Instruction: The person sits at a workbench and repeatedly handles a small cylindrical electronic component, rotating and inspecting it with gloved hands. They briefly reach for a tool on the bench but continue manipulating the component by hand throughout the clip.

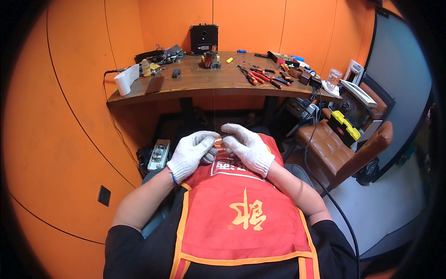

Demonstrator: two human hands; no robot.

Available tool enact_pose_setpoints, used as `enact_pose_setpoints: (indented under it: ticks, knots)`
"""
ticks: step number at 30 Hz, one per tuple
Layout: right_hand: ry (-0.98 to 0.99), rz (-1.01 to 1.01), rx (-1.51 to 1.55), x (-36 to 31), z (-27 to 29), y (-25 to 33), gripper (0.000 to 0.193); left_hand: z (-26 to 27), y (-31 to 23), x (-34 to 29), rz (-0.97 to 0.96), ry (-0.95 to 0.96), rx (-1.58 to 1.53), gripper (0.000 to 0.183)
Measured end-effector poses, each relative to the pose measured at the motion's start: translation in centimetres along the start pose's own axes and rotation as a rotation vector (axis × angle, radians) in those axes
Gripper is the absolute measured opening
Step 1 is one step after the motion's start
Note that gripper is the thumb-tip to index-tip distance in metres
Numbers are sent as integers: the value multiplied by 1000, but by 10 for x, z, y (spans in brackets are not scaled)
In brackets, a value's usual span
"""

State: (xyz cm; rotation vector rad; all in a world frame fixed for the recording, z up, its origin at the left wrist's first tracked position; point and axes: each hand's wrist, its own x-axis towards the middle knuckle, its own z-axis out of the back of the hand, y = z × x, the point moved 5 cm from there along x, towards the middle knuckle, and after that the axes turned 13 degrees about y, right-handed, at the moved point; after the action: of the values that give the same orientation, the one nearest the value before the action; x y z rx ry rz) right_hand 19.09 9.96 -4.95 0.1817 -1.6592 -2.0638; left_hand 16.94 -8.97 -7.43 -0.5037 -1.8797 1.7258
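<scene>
The left hand point(193, 154) and right hand point(248, 149) wear white gloves point(182, 163) with grey tips. They meet over the red apron point(209, 223) on the person's lap, in front of the counter point(204, 83). The left hand is bent in, its thumb on top and its other fingers curled under. The right hand is partly bent, its pointing finger reaching left above its thumb. A tiny orange bit point(218, 139) shows between the two hands. It is too small to tell whether it is a thing they hold or just part of the apron. The fingers hide what may be pinched, so I cannot tell if either hand has hold of something.

The hands cover part of the apron's top print. On the counter, pliers point(261, 78) with red and black handles lie in a pile, some hiding others. The dark heap point(162, 56) at the back left is too jumbled to sort out. Under the counter it is too dark to see well. A black and yellow box point(344, 128) hides part of the brown chair point(325, 146). The black cord point(341, 214) gets cut off at the bottom.
</scene>
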Motion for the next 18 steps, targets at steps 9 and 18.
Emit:
enact_pose_setpoints:
  ticks: [9,18]
  knots:
    - [-28,55,-102,-1,1,5,29,1,-7,-3,40,10,-5,31]
    - [35,-71,-36,-4,2,13,30,5,-27,-12,21,-18,49,30]
